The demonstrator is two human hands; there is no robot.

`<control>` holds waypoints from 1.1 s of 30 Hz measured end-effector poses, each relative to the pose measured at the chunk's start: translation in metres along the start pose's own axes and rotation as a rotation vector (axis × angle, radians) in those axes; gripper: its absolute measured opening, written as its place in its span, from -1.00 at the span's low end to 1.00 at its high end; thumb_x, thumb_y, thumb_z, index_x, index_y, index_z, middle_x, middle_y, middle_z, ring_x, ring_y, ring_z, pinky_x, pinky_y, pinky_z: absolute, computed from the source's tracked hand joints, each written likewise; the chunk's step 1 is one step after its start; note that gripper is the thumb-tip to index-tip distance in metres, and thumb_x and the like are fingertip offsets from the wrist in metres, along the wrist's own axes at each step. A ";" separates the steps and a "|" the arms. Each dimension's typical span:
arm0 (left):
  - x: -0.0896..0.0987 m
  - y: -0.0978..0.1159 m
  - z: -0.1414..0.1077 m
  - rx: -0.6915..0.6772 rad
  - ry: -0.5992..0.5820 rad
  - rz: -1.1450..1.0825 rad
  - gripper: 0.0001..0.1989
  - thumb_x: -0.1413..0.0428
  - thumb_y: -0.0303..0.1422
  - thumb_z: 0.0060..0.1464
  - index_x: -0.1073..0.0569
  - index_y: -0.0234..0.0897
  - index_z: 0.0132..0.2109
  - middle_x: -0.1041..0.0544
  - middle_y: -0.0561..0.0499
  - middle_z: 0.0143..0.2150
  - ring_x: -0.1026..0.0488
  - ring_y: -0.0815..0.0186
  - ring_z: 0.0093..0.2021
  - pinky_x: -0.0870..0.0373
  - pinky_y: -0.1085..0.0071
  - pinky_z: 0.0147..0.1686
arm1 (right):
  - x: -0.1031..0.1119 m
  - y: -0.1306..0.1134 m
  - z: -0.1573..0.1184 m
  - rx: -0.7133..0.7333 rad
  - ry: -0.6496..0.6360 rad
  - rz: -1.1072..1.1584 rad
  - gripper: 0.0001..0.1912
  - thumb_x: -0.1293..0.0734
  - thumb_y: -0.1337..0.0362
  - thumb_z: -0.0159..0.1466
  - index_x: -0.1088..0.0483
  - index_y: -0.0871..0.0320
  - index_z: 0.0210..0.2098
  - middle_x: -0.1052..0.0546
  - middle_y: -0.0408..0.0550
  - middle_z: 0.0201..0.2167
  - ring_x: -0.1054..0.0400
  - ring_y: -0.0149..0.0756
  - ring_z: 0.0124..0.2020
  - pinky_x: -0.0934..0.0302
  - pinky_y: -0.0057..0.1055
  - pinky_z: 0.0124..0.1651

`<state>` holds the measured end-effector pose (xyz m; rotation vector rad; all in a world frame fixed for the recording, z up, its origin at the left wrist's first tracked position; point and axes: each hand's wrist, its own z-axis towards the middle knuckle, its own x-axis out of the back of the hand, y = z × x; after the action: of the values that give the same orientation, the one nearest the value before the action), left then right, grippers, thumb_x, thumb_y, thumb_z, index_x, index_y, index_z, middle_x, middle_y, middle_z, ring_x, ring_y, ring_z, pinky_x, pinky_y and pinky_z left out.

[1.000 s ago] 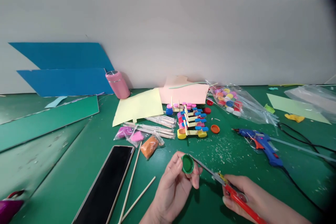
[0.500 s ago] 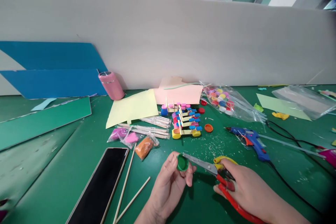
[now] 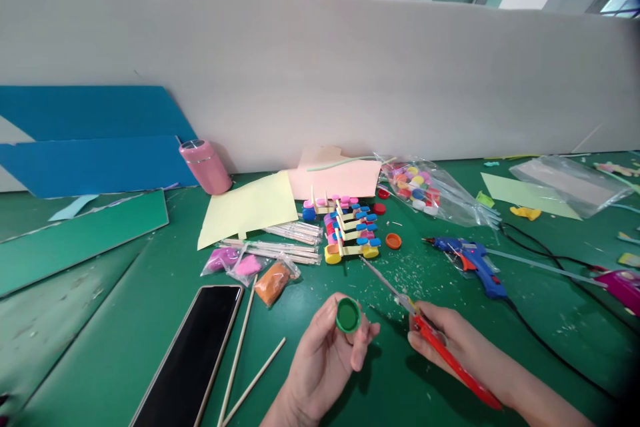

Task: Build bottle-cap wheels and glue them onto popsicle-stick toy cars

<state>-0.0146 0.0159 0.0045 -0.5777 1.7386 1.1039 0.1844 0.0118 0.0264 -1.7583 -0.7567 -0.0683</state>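
Between the thumb and fingers of my left hand (image 3: 325, 353) is a green bottle cap (image 3: 348, 315), its hollow side facing me. My right hand (image 3: 450, 340) grips scissors (image 3: 435, 347) with red and yellow handles. Their blades point up and to the left, apart from the cap, and look closed, seen nearly edge-on. Beyond both hands stands a small assembly of coloured caps and wooden sticks (image 3: 350, 230) with blue and pink pieces. An orange cap (image 3: 393, 241) lies to its right, near white crumbs on the table.
A phone (image 3: 193, 353) and thin wooden sticks (image 3: 240, 347) lie at the left. Packets of clay (image 3: 273, 283) are behind them. At the right rests a blue glue gun (image 3: 470, 263) with its cable. Farther back are a bag of caps (image 3: 425, 187), yellow paper (image 3: 250, 210) and a pink bottle (image 3: 206, 167).
The scissors have pulled away from the green cap's rim and turned, their tips now pointing farther up. My left hand still holds the cap in nearly the same spot.
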 end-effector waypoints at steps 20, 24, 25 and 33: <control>0.009 0.014 0.007 -0.112 0.150 0.086 -0.78 0.09 -0.35 0.13 -0.44 -0.20 -0.18 -0.46 0.08 -0.49 -0.21 0.56 -0.71 -0.25 0.29 -0.08 | 0.024 0.036 -0.015 -0.168 0.322 -0.727 -0.73 -0.23 0.09 0.12 -0.28 0.10 -0.25 -0.49 -0.05 -0.37 -0.40 -0.15 -0.38 -0.22 -0.32 -0.40; 0.009 0.012 0.006 -0.097 0.178 0.113 -0.77 0.07 -0.33 0.12 -0.41 -0.15 -0.11 -0.45 0.12 -0.48 -0.23 0.57 -0.71 -0.24 0.27 -0.06 | 0.023 0.038 -0.019 -0.105 0.257 -0.699 -0.73 -0.23 0.22 0.11 -0.30 0.13 -0.18 -0.47 0.01 -0.22 -0.38 -0.15 -0.24 -0.24 -0.30 -0.24; 0.009 0.011 0.006 -0.096 0.189 0.127 -0.77 0.05 -0.33 0.12 -0.40 -0.15 -0.09 -0.46 0.12 -0.47 -0.24 0.56 -0.71 -0.24 0.26 -0.07 | 0.023 0.037 -0.020 -0.087 0.244 -0.691 -0.70 -0.24 0.23 0.11 -0.30 0.14 -0.15 -0.45 0.02 -0.17 -0.36 -0.14 -0.19 -0.23 -0.28 -0.19; 0.005 0.005 0.006 -0.106 0.199 0.231 -0.68 -0.08 -0.39 0.03 -0.36 -0.32 -0.02 -0.51 -0.06 -0.35 -0.42 0.35 -0.45 -0.29 0.34 -0.22 | 0.032 0.031 -0.022 -0.035 0.192 -0.736 -0.67 -0.25 0.12 0.12 -0.34 0.11 -0.15 -0.43 0.01 -0.19 -0.34 -0.13 -0.20 -0.21 -0.23 -0.15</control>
<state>-0.0181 0.0244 0.0013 -0.5776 1.9644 1.3436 0.2330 0.0024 0.0214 -1.3965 -1.2240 -0.7360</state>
